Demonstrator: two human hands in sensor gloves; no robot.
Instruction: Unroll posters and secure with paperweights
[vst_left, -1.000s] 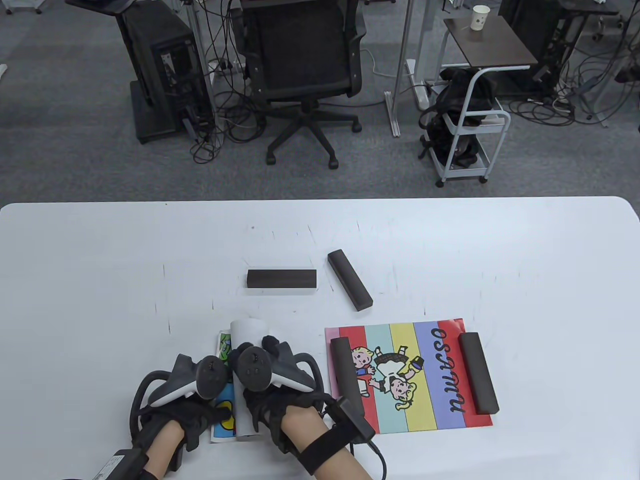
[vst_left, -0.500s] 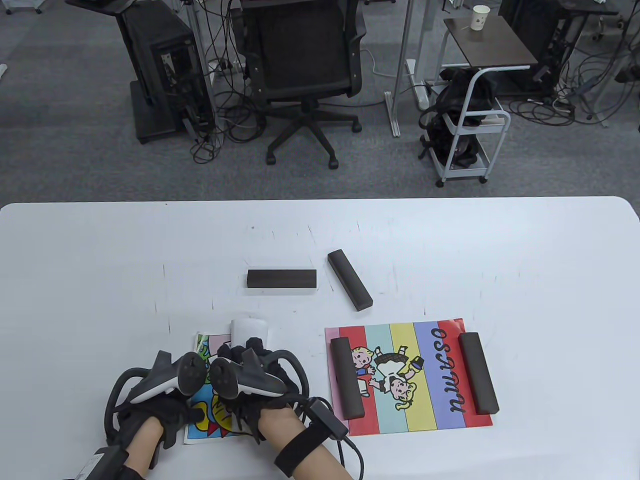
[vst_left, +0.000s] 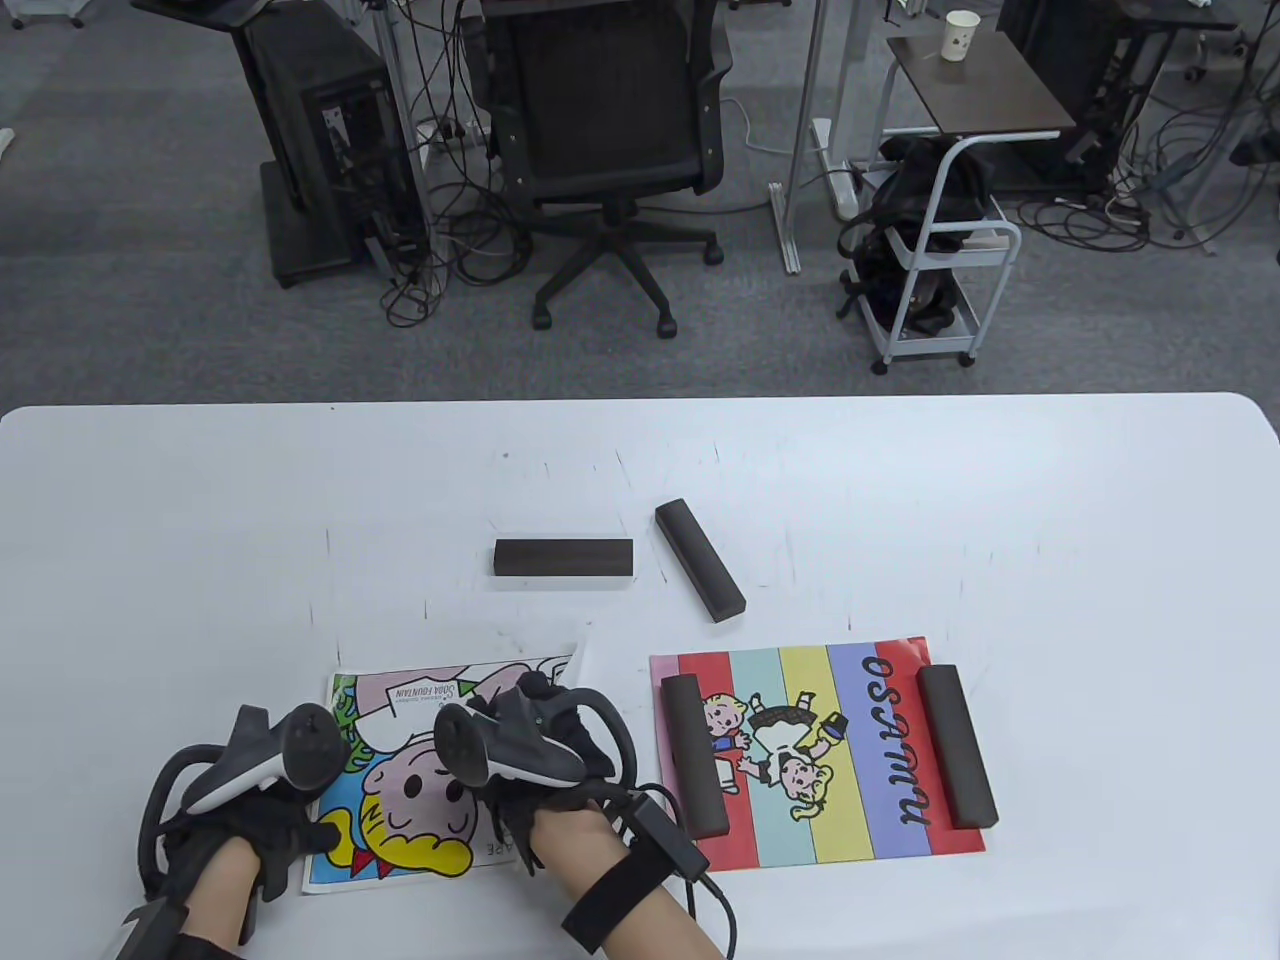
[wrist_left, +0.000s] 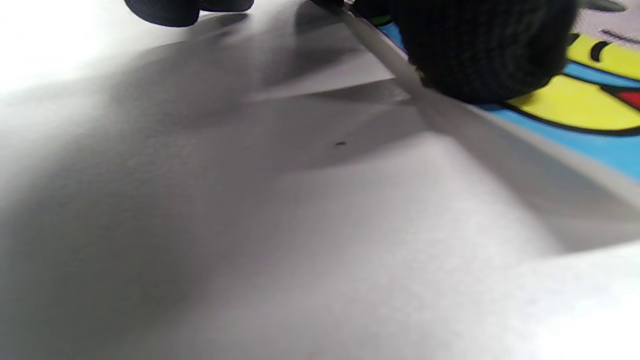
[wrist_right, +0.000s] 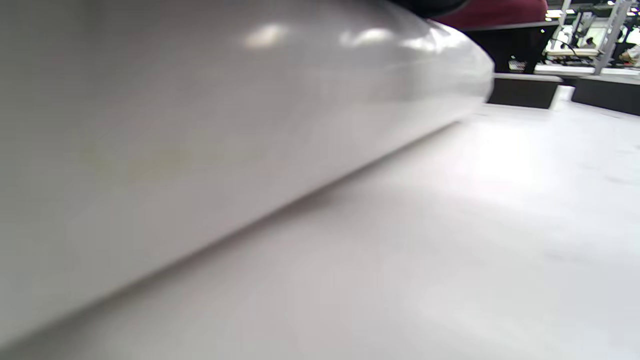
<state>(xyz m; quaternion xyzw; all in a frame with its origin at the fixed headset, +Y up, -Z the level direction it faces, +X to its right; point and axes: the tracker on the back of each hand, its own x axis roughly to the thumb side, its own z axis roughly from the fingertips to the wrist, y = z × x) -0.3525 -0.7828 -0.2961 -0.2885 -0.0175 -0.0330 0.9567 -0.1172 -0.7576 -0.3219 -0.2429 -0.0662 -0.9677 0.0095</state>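
A cartoon poster (vst_left: 410, 800) lies spread at the table's front left. My left hand (vst_left: 262, 832) presses its left edge down; in the left wrist view a gloved fingertip (wrist_left: 480, 50) sits on the poster's border (wrist_left: 575, 100). My right hand (vst_left: 548, 712) rests on the poster's right part, where the paper still curls up; the right wrist view shows that curl's white back (wrist_right: 200, 125). Two loose dark paperweights (vst_left: 563, 558) (vst_left: 700, 560) lie behind the poster, untouched.
A striped poster (vst_left: 815, 750) lies flat to the right, held by a paperweight on its left edge (vst_left: 693, 755) and another on its right edge (vst_left: 957, 745). A cable trails from my right wrist near the front edge.
The roll has opened out. My left hand moved left with the poster's edge, and the poster went from a narrow strip to a wide sheet. The upright white roll end is gone.
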